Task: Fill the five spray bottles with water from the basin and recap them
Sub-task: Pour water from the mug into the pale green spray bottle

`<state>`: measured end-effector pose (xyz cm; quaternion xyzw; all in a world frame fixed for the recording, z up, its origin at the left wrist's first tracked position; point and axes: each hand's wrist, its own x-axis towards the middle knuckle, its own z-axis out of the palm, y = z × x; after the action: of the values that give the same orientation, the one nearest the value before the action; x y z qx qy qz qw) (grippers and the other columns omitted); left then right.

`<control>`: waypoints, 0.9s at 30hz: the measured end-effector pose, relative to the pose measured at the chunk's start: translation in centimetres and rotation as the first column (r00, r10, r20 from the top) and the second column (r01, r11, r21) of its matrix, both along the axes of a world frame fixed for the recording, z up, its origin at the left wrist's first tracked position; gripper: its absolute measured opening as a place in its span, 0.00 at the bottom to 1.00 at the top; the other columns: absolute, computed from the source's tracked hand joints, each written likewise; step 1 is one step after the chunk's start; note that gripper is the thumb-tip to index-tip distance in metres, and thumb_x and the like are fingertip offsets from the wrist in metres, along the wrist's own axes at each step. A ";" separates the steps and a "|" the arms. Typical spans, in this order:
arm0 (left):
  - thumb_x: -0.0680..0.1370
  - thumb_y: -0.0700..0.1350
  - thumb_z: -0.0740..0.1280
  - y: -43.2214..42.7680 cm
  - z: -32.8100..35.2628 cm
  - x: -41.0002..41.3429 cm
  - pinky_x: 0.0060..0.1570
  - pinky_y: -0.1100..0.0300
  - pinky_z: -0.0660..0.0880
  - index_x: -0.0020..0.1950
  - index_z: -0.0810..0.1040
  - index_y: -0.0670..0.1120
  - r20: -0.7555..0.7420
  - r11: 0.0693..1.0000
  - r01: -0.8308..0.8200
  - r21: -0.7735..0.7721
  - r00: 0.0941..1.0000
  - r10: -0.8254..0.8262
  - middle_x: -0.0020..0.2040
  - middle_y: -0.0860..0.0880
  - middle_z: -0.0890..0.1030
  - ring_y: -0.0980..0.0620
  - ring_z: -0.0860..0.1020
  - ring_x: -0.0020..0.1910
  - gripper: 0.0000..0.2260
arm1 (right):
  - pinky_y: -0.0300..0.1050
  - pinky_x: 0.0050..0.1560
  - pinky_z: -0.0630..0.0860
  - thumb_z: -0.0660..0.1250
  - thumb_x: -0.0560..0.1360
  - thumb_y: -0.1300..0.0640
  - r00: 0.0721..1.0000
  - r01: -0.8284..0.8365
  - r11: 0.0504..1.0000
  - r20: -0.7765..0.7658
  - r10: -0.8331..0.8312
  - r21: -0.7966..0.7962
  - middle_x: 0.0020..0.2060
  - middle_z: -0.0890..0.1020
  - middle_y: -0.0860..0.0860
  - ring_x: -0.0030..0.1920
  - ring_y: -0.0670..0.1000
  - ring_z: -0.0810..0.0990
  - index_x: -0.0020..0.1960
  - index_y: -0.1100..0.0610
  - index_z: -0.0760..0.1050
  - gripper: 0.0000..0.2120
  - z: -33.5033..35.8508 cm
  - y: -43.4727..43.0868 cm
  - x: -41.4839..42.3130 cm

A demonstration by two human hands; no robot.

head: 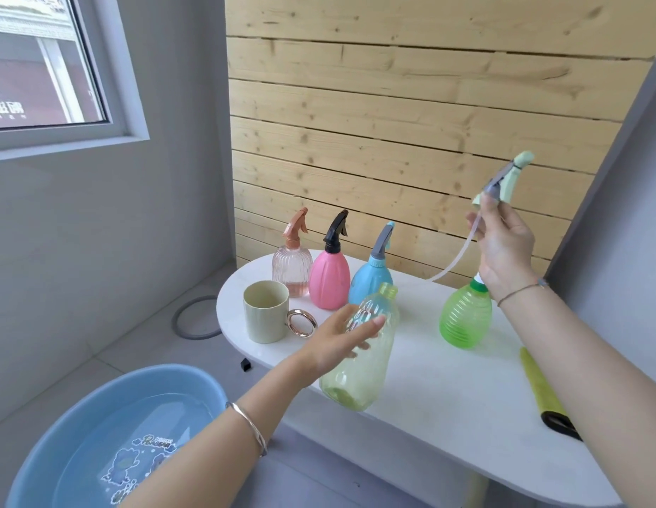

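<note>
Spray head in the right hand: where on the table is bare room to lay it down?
Widest bare patch on the table: the near middle, bordered by the pale yellow bottle that the left hand holds, the green ribbed bottle and the yellow cloth. Crowded: the far left end, with the cup, clear bottle, pink bottle and blue bottle.

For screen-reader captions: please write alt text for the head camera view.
A person's left hand holds an uncapped pale yellow bottle tilted over a white table, the right hand a pale green spray head with its tube. On it stand three capped spray bottles, a green bottle and a mug; a blue water basin sits below.
</note>
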<state>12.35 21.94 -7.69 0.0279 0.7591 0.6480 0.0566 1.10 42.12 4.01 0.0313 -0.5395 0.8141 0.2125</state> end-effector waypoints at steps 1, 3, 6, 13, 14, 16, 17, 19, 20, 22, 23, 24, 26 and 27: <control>0.63 0.70 0.67 -0.2 -0.3 0.1 0.54 0.57 0.77 0.60 0.75 0.55 0.007 1.000 -0.001 0.004 1.000 0.001 0.51 0.54 0.83 0.57 0.81 0.48 0.30 | 0.38 0.50 0.77 0.70 0.75 0.57 1.000 0.008 1.000 0.010 -0.007 -0.021 0.37 0.78 0.46 0.32 0.42 0.79 0.44 0.55 0.79 0.02 -0.4 0.3 -0.2; 0.63 0.70 0.67 -0.5 -0.7 0.2 0.55 0.57 0.77 0.61 0.75 0.56 0.009 1.000 -0.012 0.020 1.000 0.012 0.52 0.54 0.83 0.57 0.81 0.48 0.31 | 0.36 0.48 0.77 0.70 0.75 0.57 1.000 0.007 1.000 0.027 -0.007 0.004 0.36 0.77 0.46 0.31 0.42 0.78 0.43 0.55 0.79 0.03 -1.1 0.9 -0.5; 0.63 0.71 0.67 -0.5 -1.0 0.2 0.57 0.54 0.77 0.60 0.74 0.58 0.007 0.999 -0.035 0.041 0.999 0.034 0.54 0.53 0.83 0.55 0.81 0.50 0.30 | 0.32 0.43 0.76 0.70 0.75 0.56 0.994 -0.082 0.967 0.094 0.061 0.242 0.30 0.78 0.43 0.29 0.40 0.76 0.44 0.54 0.79 0.03 -2.9 1.0 -0.3; 0.64 0.70 0.67 -1.0 -1.6 0.5 0.57 0.54 0.77 0.58 0.75 0.60 -0.015 0.991 -0.107 0.085 0.994 0.109 0.53 0.52 0.83 0.56 0.82 0.48 0.26 | 0.28 0.32 0.72 0.72 0.72 0.66 0.896 -0.440 0.566 0.379 0.230 0.697 0.36 0.80 0.51 0.25 0.38 0.75 0.56 0.64 0.78 0.13 -11.3 1.0 1.8; 0.65 0.69 0.67 -1.2 -1.6 0.6 0.57 0.54 0.77 0.58 0.75 0.59 -0.015 0.989 -0.116 0.089 0.993 0.117 0.53 0.52 0.83 0.57 0.81 0.48 0.26 | 0.27 0.31 0.71 0.73 0.70 0.63 0.891 -0.453 0.496 0.395 0.223 0.741 0.35 0.80 0.50 0.24 0.38 0.74 0.55 0.63 0.79 0.14 -12.1 0.9 1.9; 0.68 0.67 0.67 -1.6 -1.9 0.7 0.58 0.53 0.77 0.60 0.74 0.58 -0.008 0.988 -0.129 0.088 0.991 0.130 0.52 0.52 0.83 0.56 0.81 0.49 0.23 | 0.27 0.30 0.67 0.76 0.69 0.59 0.894 -0.447 0.380 0.402 0.195 0.810 0.32 0.78 0.44 0.25 0.38 0.72 0.53 0.59 0.81 0.14 -13.8 0.9 1.9; 0.69 0.66 0.67 -1.7 -2.0 0.8 0.59 0.53 0.77 0.61 0.74 0.58 -0.009 0.987 -0.135 0.083 0.991 0.136 0.52 0.52 0.83 0.56 0.81 0.49 0.23 | 0.28 0.29 0.65 0.77 0.68 0.57 0.897 -0.443 0.343 0.402 0.187 0.828 0.30 0.77 0.42 0.25 0.39 0.71 0.53 0.57 0.82 0.14 -14.3 0.8 2.0; 0.68 0.67 0.67 -1.9 -2.2 1.0 0.58 0.53 0.77 0.61 0.74 0.58 -0.011 0.988 -0.142 0.067 0.990 0.143 0.52 0.53 0.83 0.56 0.81 0.49 0.25 | 0.30 0.29 0.63 0.77 0.67 0.54 0.895 -0.446 0.308 0.407 0.185 0.841 0.27 0.74 0.40 0.27 0.43 0.67 0.54 0.56 0.82 0.16 -15.2 0.6 1.9; 0.68 0.67 0.67 -2.0 -2.2 1.0 0.58 0.53 0.77 0.61 0.74 0.58 -0.009 0.988 -0.144 0.063 0.989 0.145 0.53 0.53 0.83 0.56 0.81 0.49 0.25 | 0.30 0.29 0.62 0.77 0.67 0.53 0.894 -0.447 0.294 0.408 0.185 0.845 0.27 0.73 0.40 0.29 0.44 0.65 0.53 0.56 0.82 0.16 -15.5 0.5 1.8; 0.70 0.65 0.66 -2.1 -2.2 1.1 0.58 0.54 0.77 0.60 0.74 0.60 -0.005 0.987 -0.150 0.061 0.989 0.150 0.53 0.53 0.82 0.56 0.81 0.50 0.21 | 0.32 0.28 0.61 0.78 0.67 0.52 0.896 -0.442 0.277 0.403 0.186 0.853 0.27 0.72 0.40 0.30 0.45 0.62 0.52 0.56 0.82 0.16 -16.0 0.4 1.6; 0.69 0.65 0.66 -2.2 -2.2 1.2 0.58 0.54 0.77 0.60 0.73 0.60 -0.009 0.986 -0.153 0.059 0.988 0.154 0.53 0.53 0.82 0.56 0.81 0.50 0.21 | 0.32 0.28 0.61 0.78 0.67 0.52 0.893 -0.447 0.276 0.409 0.186 0.851 0.28 0.72 0.40 0.30 0.45 0.61 0.51 0.55 0.82 0.15 -16.3 0.4 1.6; 0.69 0.67 0.67 -2.3 -2.2 1.2 0.58 0.54 0.77 0.59 0.73 0.61 -0.011 0.986 -0.158 0.056 0.987 0.159 0.54 0.53 0.82 0.55 0.82 0.51 0.21 | 0.32 0.28 0.61 0.77 0.67 0.52 0.890 -0.455 0.275 0.416 0.188 0.847 0.31 0.74 0.40 0.30 0.45 0.61 0.51 0.55 0.82 0.15 -16.4 0.5 1.6; 0.68 0.67 0.67 -2.5 -2.2 1.3 0.57 0.57 0.77 0.58 0.73 0.62 -0.012 0.985 -0.168 0.045 0.986 0.169 0.57 0.53 0.82 0.54 0.82 0.54 0.21 | 0.31 0.30 0.63 0.77 0.67 0.51 0.880 -0.473 0.276 0.435 0.191 0.837 0.38 0.79 0.44 0.30 0.43 0.64 0.50 0.54 0.82 0.14 -16.7 0.6 1.4; 0.69 0.66 0.68 -2.6 -2.2 1.3 0.56 0.58 0.77 0.58 0.73 0.62 -0.019 0.985 -0.167 0.039 0.986 0.168 0.58 0.53 0.81 0.54 0.81 0.56 0.21 | 0.30 0.31 0.64 0.77 0.67 0.50 0.876 -0.480 0.282 0.442 0.192 0.830 0.41 0.81 0.46 0.29 0.42 0.65 0.49 0.54 0.83 0.13 -16.8 0.6 1.2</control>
<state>13.64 19.37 -9.86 -0.0277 0.7471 0.6641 -0.0070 2.33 42.74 -12.75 0.1535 -0.9031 0.3904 -0.0921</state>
